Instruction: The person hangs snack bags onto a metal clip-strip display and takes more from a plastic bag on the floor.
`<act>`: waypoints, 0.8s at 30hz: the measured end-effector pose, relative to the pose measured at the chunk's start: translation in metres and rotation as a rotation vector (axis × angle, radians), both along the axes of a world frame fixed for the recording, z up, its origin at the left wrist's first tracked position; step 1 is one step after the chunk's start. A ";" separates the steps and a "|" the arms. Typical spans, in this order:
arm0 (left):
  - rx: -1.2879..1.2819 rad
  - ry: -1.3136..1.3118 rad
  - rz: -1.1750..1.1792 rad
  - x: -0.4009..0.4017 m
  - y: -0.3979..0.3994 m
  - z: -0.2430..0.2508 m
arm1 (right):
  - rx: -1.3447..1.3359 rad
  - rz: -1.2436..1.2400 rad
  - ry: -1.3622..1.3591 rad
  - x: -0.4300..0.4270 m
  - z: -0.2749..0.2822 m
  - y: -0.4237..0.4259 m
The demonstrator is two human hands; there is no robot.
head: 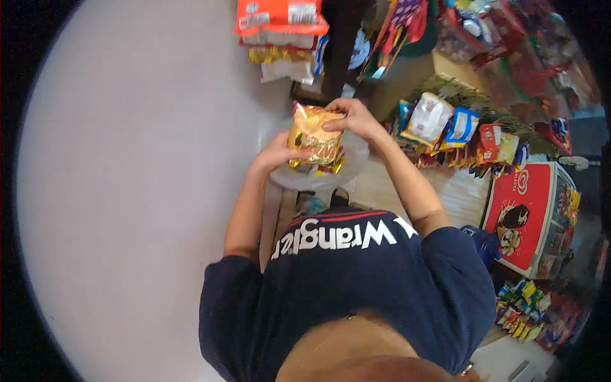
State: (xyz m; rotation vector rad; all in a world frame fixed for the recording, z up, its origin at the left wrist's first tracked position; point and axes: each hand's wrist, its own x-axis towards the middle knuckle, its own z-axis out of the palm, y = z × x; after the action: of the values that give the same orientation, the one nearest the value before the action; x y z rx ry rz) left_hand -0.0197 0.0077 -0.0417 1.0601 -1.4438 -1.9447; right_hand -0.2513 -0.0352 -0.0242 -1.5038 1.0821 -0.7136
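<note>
A glossy yellow-orange snack bag is between my two hands in front of my chest, its printed face turned up. My left hand grips its lower left side, thumb across the front. At the upper right corner, my right hand pinches the bag with the thumb on top; the fingers behind are partly hidden. Beneath it lie more shiny yellow packs, mostly covered. These sit over a translucent whitish plastic bag or tub; I cannot tell which.
A pale wall fills the left side. Snack packs hang ahead and in a row at right. Farther right stands a red ice cream freezer, with small packets below it. Wood-look flooring shows between.
</note>
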 end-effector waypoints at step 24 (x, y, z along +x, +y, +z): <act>-1.538 -0.405 0.345 -0.017 -0.001 0.183 | 0.221 -0.193 -0.279 0.006 0.077 -0.010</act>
State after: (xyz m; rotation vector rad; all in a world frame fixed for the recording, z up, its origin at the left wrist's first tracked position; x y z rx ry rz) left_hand -0.0370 0.0064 0.1410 0.7621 -2.0710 -0.0441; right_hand -0.2450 -0.0448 0.0525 -1.0863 1.0616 -0.8785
